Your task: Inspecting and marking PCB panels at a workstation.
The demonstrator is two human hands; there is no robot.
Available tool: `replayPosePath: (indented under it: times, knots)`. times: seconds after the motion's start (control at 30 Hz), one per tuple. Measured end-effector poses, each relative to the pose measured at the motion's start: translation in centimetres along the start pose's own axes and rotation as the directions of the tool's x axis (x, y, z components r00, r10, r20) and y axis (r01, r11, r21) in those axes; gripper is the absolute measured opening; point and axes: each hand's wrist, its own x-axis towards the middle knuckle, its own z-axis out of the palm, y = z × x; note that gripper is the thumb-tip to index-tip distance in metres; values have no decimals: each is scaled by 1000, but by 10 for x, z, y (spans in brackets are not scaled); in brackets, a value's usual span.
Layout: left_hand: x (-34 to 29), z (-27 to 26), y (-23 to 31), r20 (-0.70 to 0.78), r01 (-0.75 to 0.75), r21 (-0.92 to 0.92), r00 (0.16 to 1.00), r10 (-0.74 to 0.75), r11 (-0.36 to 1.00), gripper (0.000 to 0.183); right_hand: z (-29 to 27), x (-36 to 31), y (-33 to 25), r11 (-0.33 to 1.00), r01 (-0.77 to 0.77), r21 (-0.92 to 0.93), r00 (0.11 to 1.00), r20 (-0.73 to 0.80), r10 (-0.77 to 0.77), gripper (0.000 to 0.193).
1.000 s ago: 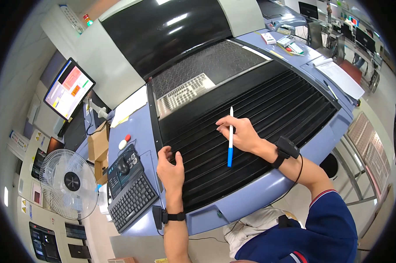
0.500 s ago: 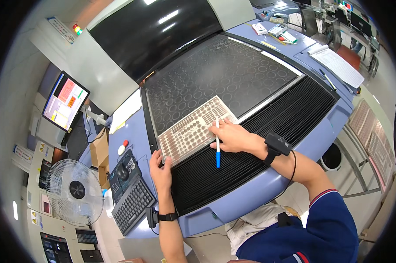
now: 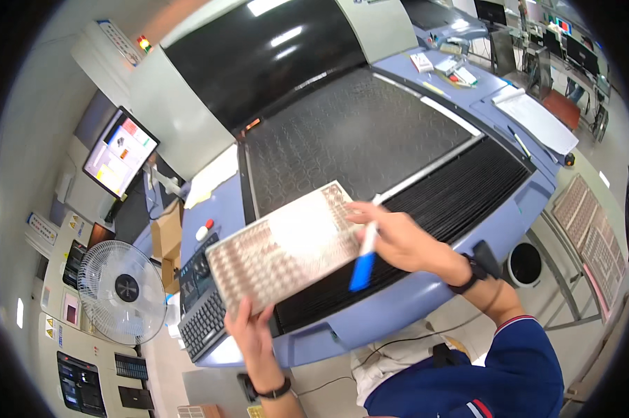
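Note:
A flat rectangular panel [image 3: 259, 261], patterned with rows of small brown shapes, is lifted and tilted above the machine bed, with bright glare across its middle. My left hand [image 3: 254, 343] grips its near left corner, thumb and fingers at the edge. At the panel's right end is my right hand [image 3: 405, 244], fingers touching the edge. That hand also has a white marker pen with a blue cap [image 3: 363, 268] between its fingers, blurred by motion, blue end pointing down. Both wrists wear black straps with small devices.
Beneath the panel lies a black machine bed [image 3: 370, 132] with ring marks, edged by ribbed black bellows [image 3: 468, 188]. To the left are a keyboard [image 3: 202, 327], a fan [image 3: 123, 289] and a monitor [image 3: 119, 153]. An open notebook [image 3: 534, 118] lies at right; more panels [image 3: 593, 230] rest on a rack.
The panel has risen off the bed and bellows toward me and tilted. Both hands moved with it, the left lower and the right slightly rightward. The pen stayed in the right hand.

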Motion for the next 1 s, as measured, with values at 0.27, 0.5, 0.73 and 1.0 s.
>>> replayPosePath:
  times: [0.27, 0.5, 0.73, 1.0]
  knots:
    - [-131, -73, 5, -193, 49, 103, 981, -28, 993, 31, -11, -85, -10, 730, -468, 498, 862, 75, 502, 32]
    - [-141, -89, -12, -270, 22, 145, 963, 18, 989, 37, 18, -75, -11, 909, -374, 185, 927, 55, 370, 12]
    - [-145, -102, -14, -277, -11, 142, 960, 50, 990, 37, 16, -82, -16, 953, -293, 83, 953, 109, 283, 9]
    - [-141, -112, -13, -207, -4, 124, 978, 30, 992, 34, 16, -82, -13, 958, -283, 40, 950, 150, 274, 9]
